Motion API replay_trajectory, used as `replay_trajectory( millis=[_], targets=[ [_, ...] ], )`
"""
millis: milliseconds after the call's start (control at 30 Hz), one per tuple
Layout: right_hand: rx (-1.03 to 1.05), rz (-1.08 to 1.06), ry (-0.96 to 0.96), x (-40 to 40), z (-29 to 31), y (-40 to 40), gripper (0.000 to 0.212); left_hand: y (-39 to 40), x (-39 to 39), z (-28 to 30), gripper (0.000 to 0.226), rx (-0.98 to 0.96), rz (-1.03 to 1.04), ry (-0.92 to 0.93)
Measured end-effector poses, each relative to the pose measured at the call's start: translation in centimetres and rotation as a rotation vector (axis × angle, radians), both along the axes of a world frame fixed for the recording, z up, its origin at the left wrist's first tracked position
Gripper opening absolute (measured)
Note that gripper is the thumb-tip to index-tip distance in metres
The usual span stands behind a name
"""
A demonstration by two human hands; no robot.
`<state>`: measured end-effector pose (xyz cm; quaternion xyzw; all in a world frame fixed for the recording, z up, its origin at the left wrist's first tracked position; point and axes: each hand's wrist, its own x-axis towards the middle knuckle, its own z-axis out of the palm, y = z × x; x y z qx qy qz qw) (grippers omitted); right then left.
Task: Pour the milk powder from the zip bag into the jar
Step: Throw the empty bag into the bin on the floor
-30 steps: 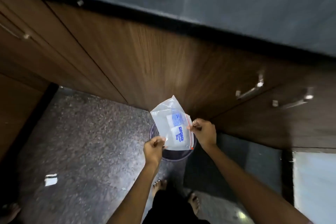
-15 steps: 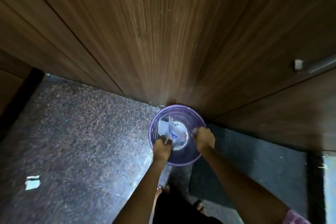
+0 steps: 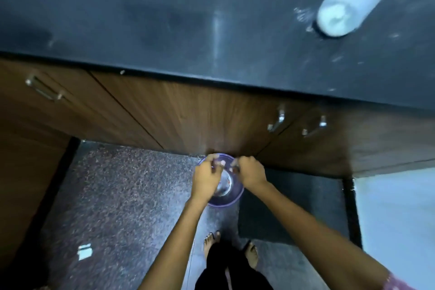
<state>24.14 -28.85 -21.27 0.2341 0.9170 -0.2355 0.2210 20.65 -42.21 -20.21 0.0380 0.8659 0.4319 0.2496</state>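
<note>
Both hands are held together over a purple bin (image 3: 227,200) that stands on the floor (image 3: 122,190) against the base of the wooden cabinets (image 3: 200,115). The left hand (image 3: 206,178) has its fingers curled, with the fingertips over the far rim of the bin. The right hand (image 3: 250,170) is likewise curled, and its fingertips nearly meet those of the left. Motion blur obscures the fingertips, so whether either hand grips anything cannot be determined. The hands cover most of the bin opening. A pale, crumpled shape with a red mark (image 3: 226,185) lies inside the bin; it cannot be confirmed as the zip bag.

The jar (image 3: 350,0) stands on the dark bench (image 3: 164,19) near its far right corner. The jar is blurred, and its top is cut off by the upper frame edge. White powder is visible in its lower part. White smears (image 3: 303,15) lie on the bench just beside the jar.

A dark mat (image 3: 294,207) lies on the floor just right of the bin. A white scrap (image 3: 84,251) lies on the floor to the left, well apart from the bin. The person's bare feet (image 3: 211,239) are partly hidden by dark clothing.
</note>
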Motion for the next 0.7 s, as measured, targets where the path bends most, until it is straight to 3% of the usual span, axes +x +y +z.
replay_trajectory(
  millis=[167, 333, 700],
  targets=[
    [-0.057, -0.046, 0.212, 2.5, 14.0, 1.0, 0.013, 0.0, 2.0, 11.6, 0.017, 0.192, -0.04, 0.104],
    [-0.15, -0.257, 0.508, 3.8, 22.9, 3.4, 0.009, 2.4, 1.8, 18.6, 0.013, 0.295, -0.189, 0.254],
    [-0.161, -0.622, 0.902, 2.1, 30.3, 18.9, 0.009, 13.0, -3.9, 25.1, 0.013, 0.404, -0.217, 0.397]
  ],
)
